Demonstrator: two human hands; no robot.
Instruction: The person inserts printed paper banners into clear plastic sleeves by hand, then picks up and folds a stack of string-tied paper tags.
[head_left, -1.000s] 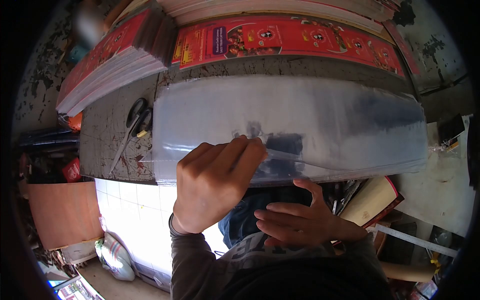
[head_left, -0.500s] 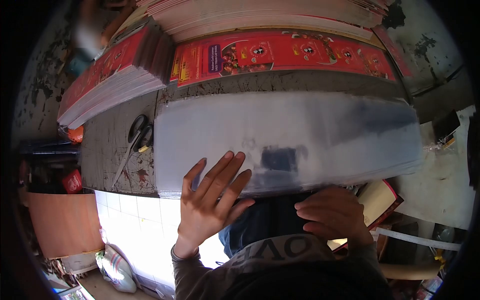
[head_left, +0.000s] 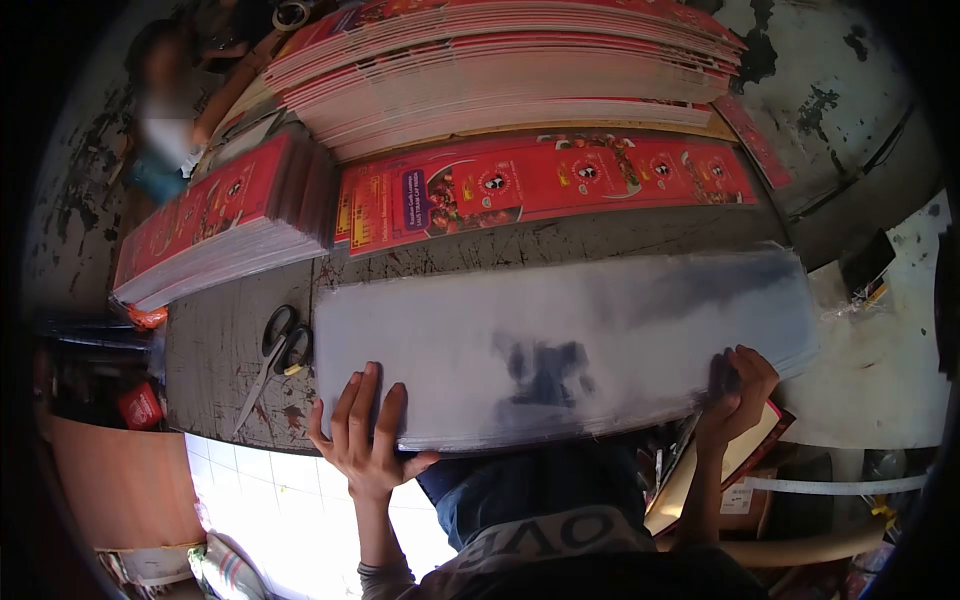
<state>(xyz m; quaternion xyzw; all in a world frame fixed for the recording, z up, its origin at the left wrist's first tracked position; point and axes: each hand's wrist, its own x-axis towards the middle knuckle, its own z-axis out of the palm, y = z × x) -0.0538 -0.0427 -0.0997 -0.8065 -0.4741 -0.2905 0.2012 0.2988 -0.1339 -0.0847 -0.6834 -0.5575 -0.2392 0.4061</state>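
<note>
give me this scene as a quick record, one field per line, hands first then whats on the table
left hand: fingers spread over the near edge of the clear plastic sheets, toward their left end
right hand: fingers bent, at the sheets' near edge, toward their right end
clear plastic sheets: stacked, lying lengthwise across the table
scissors: black-handled, left of the sheets
red printed panel: beyond the sheets
red-topped stack: far left, beyond the scissors
</note>
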